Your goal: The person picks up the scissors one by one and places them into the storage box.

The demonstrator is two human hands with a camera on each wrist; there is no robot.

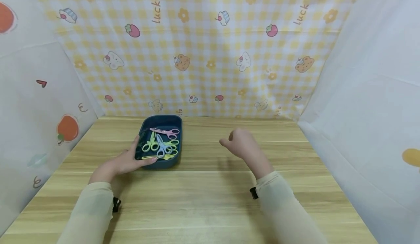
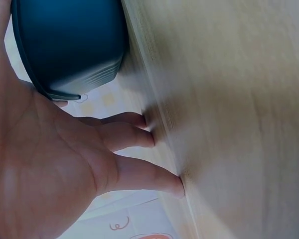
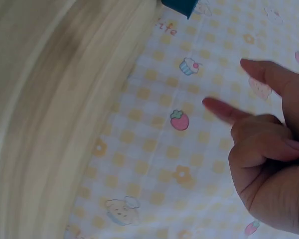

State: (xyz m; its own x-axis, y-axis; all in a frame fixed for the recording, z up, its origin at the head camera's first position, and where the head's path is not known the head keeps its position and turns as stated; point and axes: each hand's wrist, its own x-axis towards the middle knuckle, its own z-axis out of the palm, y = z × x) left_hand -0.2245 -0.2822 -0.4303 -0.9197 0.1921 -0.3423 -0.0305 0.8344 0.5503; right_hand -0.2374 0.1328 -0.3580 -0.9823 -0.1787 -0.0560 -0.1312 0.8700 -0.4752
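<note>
A dark blue rectangular bin (image 1: 179, 147) stands on the table at the left of centre in the head view. Inside lie several small scissors: pink scissors (image 1: 159, 131) at the far end, green scissors (image 1: 152, 140) on the left, blue scissors (image 1: 160, 140) across the middle and yellow ones (image 1: 168, 157) along the near side. My left hand (image 1: 123, 161) spans the bin's near left corner, thumb straight over the near rim. Its other fingers (image 2: 149, 175) reach down to the tabletop. Holding nothing, my right hand (image 1: 242, 143) hovers right of the bin, thumb and index apart, other fingers curled.
The wooden tabletop (image 1: 203, 200) runs back to a yellow checked cloth (image 1: 210, 47). White cloth walls (image 1: 367, 102) close off both sides. The bin sits near the table's back edge.
</note>
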